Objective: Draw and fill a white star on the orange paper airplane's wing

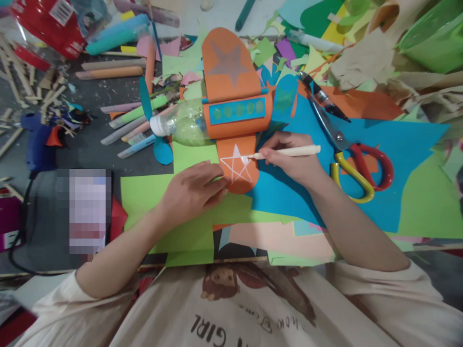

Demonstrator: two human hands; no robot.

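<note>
A toy airplane made from a plastic bottle (188, 123) and orange paper lies in front of me, with a white cap and blue paper propeller blades at its left end. My right hand (287, 153) grips a white marker (302, 151), its tip on the near orange wing (249, 180). A white star outline (236, 166) is drawn there, its top point and part of the right side filled in. The far wing (231, 60) bears a greyish star. My left hand (197, 188) rests on green paper, fingers loosely extended, fingertips against the near wing's left edge.
Scissors (340, 140) with red and yellow handles lie on blue paper (383, 207) at the right, beside a dark pen (323, 96). On the left are a blue glue gun (38, 144), wooden sticks and several markers (112, 72). Paper scraps cover the back.
</note>
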